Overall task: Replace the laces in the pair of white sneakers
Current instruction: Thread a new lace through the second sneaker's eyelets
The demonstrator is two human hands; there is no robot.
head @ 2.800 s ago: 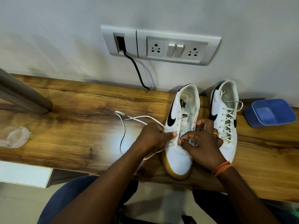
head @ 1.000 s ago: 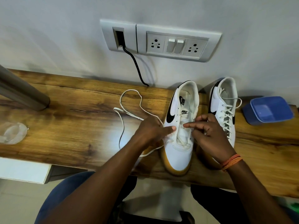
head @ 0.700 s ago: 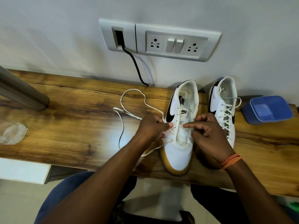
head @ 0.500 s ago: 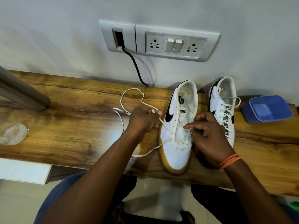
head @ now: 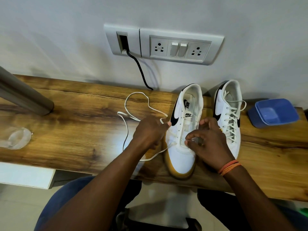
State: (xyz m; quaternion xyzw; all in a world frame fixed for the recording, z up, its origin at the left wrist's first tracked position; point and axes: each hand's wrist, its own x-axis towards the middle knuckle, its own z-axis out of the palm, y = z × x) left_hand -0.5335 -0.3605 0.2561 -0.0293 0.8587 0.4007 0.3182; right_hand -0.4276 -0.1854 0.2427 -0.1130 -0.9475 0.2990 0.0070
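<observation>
Two white sneakers with black side marks are standing side by side on a wooden shelf (head: 66, 130), heels toward the wall. The nearer sneaker (head: 183, 130), with a tan sole at the toe, is showing mostly bare eyelets; a white lace (head: 133, 117) is running from its lowest eyelets and trailing in loose loops over the wood to the left. The other sneaker (head: 230, 117), just to its right, is sitting fully laced.

The left hand (head: 150, 130) is curling its fingers around the lace beside the nearer sneaker. The right hand (head: 208, 137) is pinching something small over the lower eyelets; blur is hiding what it is.

A blue tub (head: 273, 112) is sitting at the shelf's right end, a clear plastic piece (head: 16, 137) at the left. A black cable (head: 140, 70) is hanging from a socket panel (head: 166, 44) on the white wall.
</observation>
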